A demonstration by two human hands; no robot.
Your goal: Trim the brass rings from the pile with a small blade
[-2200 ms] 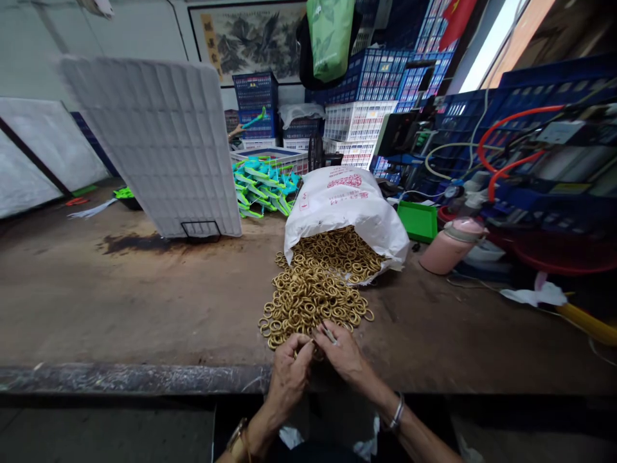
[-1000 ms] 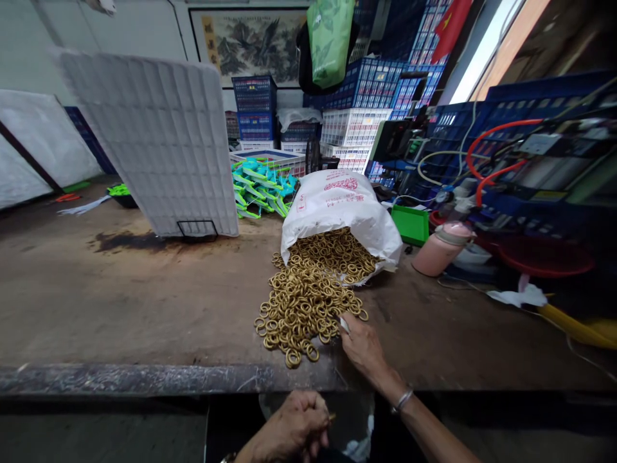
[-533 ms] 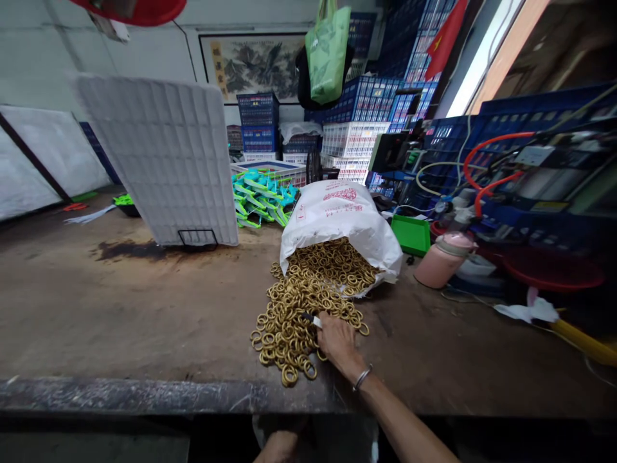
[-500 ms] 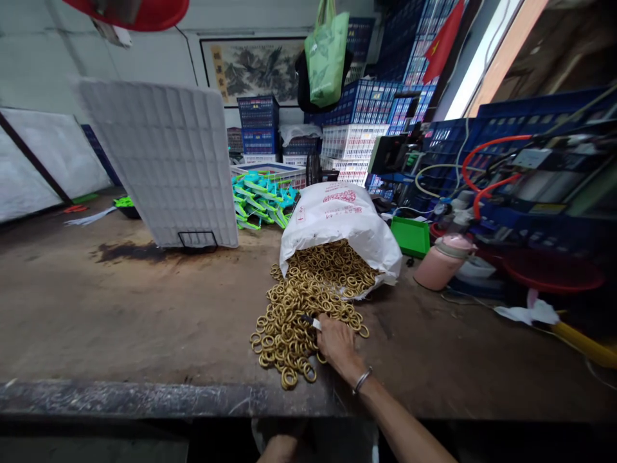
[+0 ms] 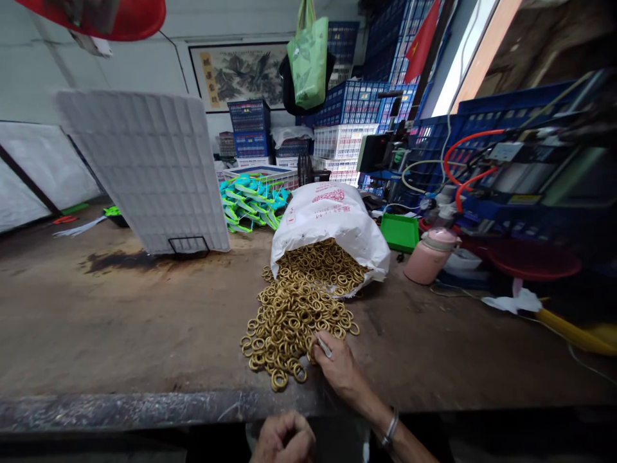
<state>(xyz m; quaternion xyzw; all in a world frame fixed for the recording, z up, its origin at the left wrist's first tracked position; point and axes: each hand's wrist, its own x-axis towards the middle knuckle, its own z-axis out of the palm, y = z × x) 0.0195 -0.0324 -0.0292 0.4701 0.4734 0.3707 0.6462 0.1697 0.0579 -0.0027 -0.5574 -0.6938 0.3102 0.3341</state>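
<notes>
A pile of brass-coloured rings (image 5: 284, 321) spills from the mouth of a white woven sack (image 5: 328, 215) lying on the table. At the pile's near right edge is my right hand (image 5: 340, 366), its fingers pinched together. A slim pale object (image 5: 324, 347) shows at those fingers; its kind is not clear. Rings lie against the fingertips, and a metal bangle (image 5: 391, 427) circles the wrist. My left hand (image 5: 284, 438) is closed, thumb against curled fingers, just below the table's front edge. Whatever it holds, if anything, is hidden.
A white ribbed panel (image 5: 144, 170) stands on the left of the table. Behind the sack are green and turquoise plastic pieces (image 5: 253, 202). To the right stand a green tray (image 5: 399, 233), a pink bottle (image 5: 430, 257) and machinery with orange hoses (image 5: 450, 154).
My right hand has drawn back slightly from the pile, nearer to me. My left hand has risen into view below the table edge, closed. The view has shifted a little.
</notes>
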